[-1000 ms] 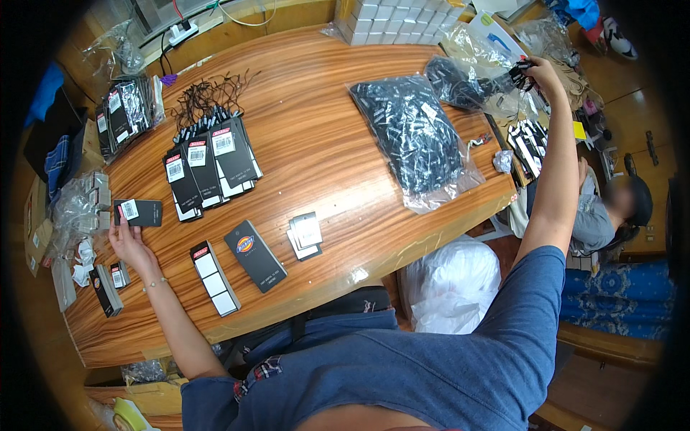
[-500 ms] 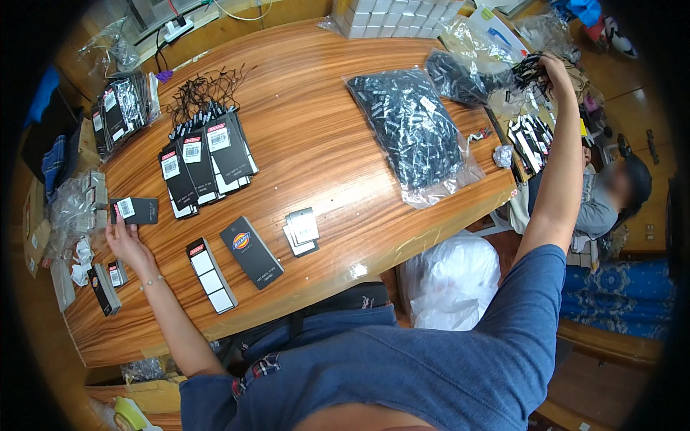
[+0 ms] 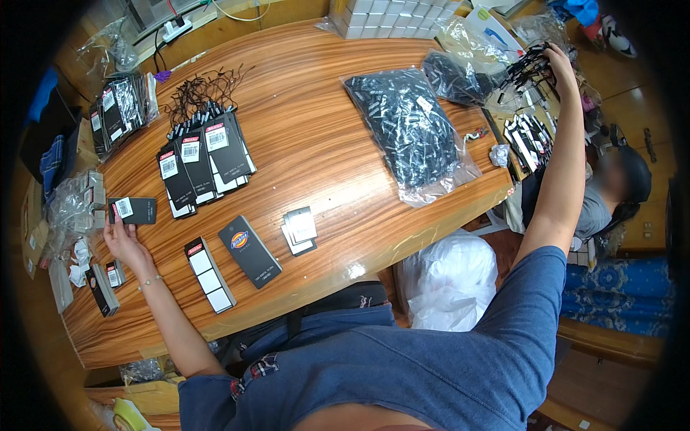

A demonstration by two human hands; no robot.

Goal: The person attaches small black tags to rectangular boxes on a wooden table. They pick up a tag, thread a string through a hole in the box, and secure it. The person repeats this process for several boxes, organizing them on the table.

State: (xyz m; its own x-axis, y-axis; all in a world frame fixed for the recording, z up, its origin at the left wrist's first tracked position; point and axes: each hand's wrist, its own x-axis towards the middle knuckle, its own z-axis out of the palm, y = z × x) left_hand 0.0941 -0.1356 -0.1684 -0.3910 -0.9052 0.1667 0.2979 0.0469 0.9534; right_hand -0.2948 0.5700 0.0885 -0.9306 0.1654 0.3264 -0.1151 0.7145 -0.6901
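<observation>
At the far left of the table my left hand (image 3: 126, 243) grips a black hang tag (image 3: 141, 210) with a white barcode sticker, its fingers at the tag's lower edge. My right arm reaches out to the far right corner. There my right hand (image 3: 563, 66) is closed on a tangled bunch of black tag strings (image 3: 530, 67) above a clear plastic bag. Finished-looking black tags with strings (image 3: 192, 169) lie fanned in a pile at the left. Nearer me are a stack of white-panelled cards (image 3: 209, 276), a stack of black tags (image 3: 249, 251) and a few small white cards (image 3: 299, 230).
A large clear bag of black strings (image 3: 410, 133) lies at right centre, a smaller bag (image 3: 456, 77) behind it. White boxes (image 3: 395, 18) stand at the back. Bagged tags (image 3: 122, 111) sit far left. Another person (image 3: 614, 187) is beyond the right edge, near black-and-white strips (image 3: 528, 144).
My right hand has risen slightly with the strings, which now spread more loosely below it. The left hand and its tag have hardly moved. The other person's head has shifted a little.
</observation>
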